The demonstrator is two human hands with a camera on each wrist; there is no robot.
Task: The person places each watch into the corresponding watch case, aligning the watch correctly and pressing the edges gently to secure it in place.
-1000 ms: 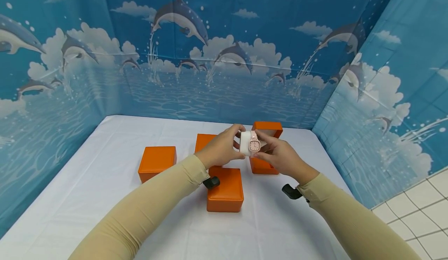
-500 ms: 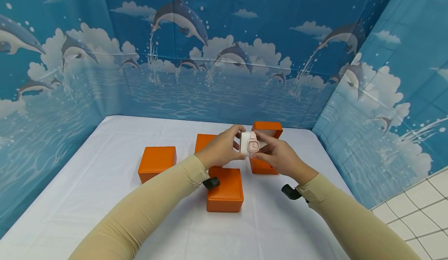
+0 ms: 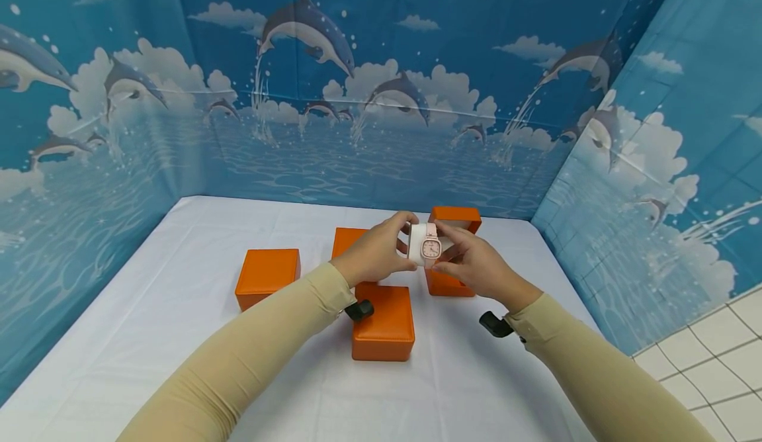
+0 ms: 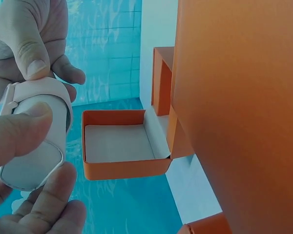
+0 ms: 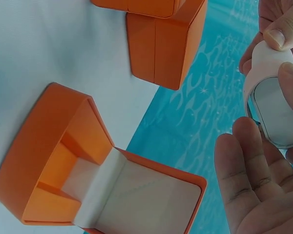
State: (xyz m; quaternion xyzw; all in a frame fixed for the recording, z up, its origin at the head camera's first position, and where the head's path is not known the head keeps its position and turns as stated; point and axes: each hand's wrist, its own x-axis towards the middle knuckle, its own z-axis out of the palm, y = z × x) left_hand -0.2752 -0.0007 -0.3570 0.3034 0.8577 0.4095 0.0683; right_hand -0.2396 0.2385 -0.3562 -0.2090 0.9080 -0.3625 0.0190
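Note:
Both hands hold a pink square-faced wristwatch [image 3: 431, 249] strapped round a white watch cushion [image 3: 417, 243], up off the table. My left hand [image 3: 375, 251] pinches the cushion's left end, its thumb [image 4: 24, 129] pressing the end face in the left wrist view. From the other side, my right hand [image 3: 483, 268] grips the watch with thumb and fingers. The right wrist view shows several right fingers [image 5: 246, 170] spread along the watch's side. Behind and below the right hand stands an orange watch box [image 5: 53, 156] with its lid up; a hollow shows inside.
An orange lidded box [image 3: 268, 273] sits at left, another [image 3: 381, 326] in front, and a third [image 3: 346, 242] behind my left hand, partly hidden. All rest on a white-clothed table [image 3: 297, 389]. A blue dolphin-print curtain [image 3: 369, 157] hangs round the back and sides.
The watch face has tilted very slightly between the fingers. Both arms and all the boxes stay where they were.

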